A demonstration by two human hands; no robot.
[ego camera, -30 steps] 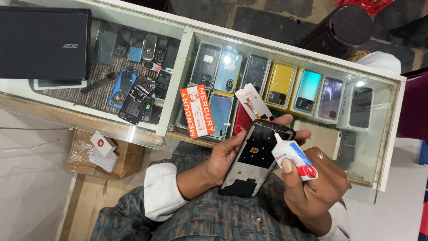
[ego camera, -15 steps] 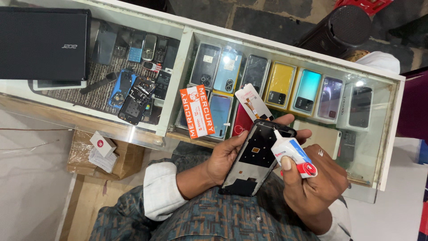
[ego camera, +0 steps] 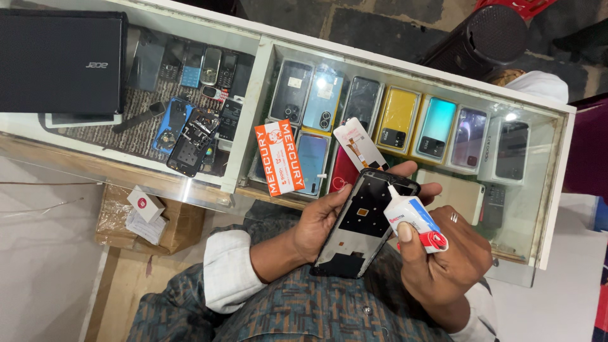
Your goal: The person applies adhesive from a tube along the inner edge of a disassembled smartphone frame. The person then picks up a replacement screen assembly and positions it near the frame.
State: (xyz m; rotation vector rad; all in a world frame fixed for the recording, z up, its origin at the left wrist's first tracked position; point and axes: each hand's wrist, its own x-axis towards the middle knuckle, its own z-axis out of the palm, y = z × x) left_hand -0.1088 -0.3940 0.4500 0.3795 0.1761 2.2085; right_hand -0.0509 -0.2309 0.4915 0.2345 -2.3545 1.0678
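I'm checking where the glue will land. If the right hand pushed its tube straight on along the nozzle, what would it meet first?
The right hand aims the white glue tube up-left. Its nozzle tip looks already at the open black phone frame in the left hand, so probably the frame's inner side near the top; depth unclear.

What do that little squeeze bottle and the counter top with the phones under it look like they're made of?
The white squeeze bottle in the right hand looks like soft, slightly glossy plastic with a tapered nozzle and a printed label. The counter top seems to be clear glass: lamps glare off it and the phones show through. Its white frame could be painted wood or laminate.
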